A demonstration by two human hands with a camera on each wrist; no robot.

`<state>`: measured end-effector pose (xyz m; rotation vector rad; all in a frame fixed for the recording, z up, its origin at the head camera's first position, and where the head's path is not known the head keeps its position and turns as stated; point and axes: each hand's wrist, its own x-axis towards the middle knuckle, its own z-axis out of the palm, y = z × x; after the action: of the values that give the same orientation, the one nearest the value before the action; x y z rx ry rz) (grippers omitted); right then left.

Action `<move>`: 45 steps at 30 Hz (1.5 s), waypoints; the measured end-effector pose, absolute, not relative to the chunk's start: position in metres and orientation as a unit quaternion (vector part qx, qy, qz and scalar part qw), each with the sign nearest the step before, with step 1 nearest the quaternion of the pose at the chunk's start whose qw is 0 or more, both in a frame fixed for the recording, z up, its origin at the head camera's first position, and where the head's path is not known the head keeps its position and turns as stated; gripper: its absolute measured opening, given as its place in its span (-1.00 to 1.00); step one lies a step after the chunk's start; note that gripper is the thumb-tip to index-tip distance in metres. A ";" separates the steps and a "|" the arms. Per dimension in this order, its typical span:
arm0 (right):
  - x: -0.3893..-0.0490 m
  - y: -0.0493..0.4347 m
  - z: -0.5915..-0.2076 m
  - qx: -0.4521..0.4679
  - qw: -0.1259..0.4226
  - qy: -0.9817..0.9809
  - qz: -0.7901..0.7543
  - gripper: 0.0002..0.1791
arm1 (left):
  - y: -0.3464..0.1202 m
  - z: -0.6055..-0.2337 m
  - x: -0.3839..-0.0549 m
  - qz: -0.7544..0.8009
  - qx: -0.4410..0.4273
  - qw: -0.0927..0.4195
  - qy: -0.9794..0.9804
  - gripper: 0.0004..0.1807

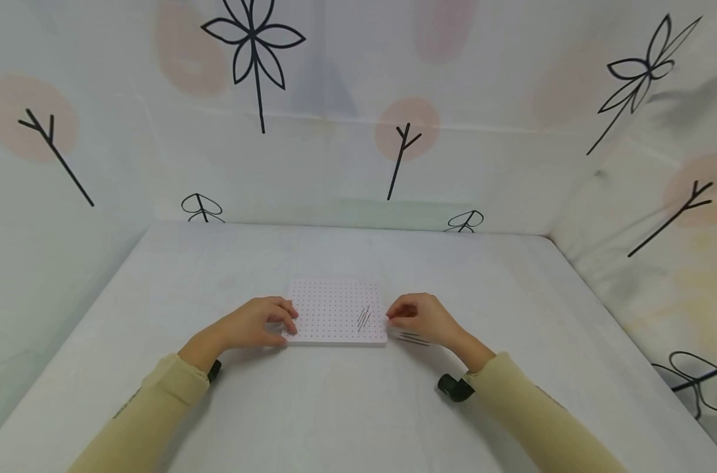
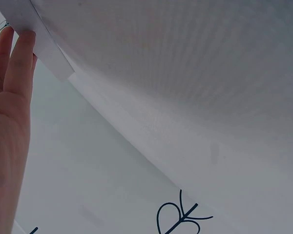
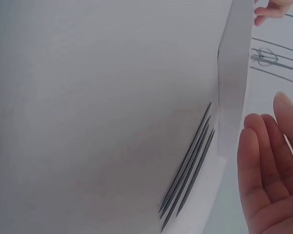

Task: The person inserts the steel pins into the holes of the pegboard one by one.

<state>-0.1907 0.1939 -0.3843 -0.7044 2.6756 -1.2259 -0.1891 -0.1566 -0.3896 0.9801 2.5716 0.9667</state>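
A white square board point(image 1: 328, 312) dotted with rows of small holes lies on the white table. Several thin dark needles point(image 1: 364, 318) stand slanted at its right side. My left hand point(image 1: 260, 322) rests at the board's left edge. Its fairly straight fingers point(image 2: 20, 61) touch the side wall in the left wrist view. Just beyond the right edge is my right hand point(image 1: 423, 318), thumb and fingers bent toward one another. Nothing shows between its fingers point(image 3: 254, 151). Beneath it, several loose pointed needles point(image 3: 188, 168) lie close together on the table.
White cloth walls with black leaf drawings enclose the table point(image 1: 334, 407) at the back and sides. A dark wrist camera point(image 1: 455, 387) hangs under the right sleeve point(image 1: 530, 407). Another sits beneath the left sleeve point(image 1: 151, 407).
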 end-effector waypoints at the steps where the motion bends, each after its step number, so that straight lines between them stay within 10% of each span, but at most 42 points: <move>1: -0.191 0.195 -0.385 -0.232 0.057 0.884 -0.402 -0.90 | -0.157 -0.390 -0.189 0.330 0.333 0.113 0.876 -0.82; 45: -0.215 0.214 -0.397 -0.217 0.159 0.910 -0.314 -0.94 | -0.157 -0.391 -0.190 0.323 0.337 0.107 0.878 -0.83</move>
<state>-0.2149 0.2141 -0.3967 -0.6200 2.6019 -0.8984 -0.1897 -0.1570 -0.3910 0.9933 2.5849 0.9513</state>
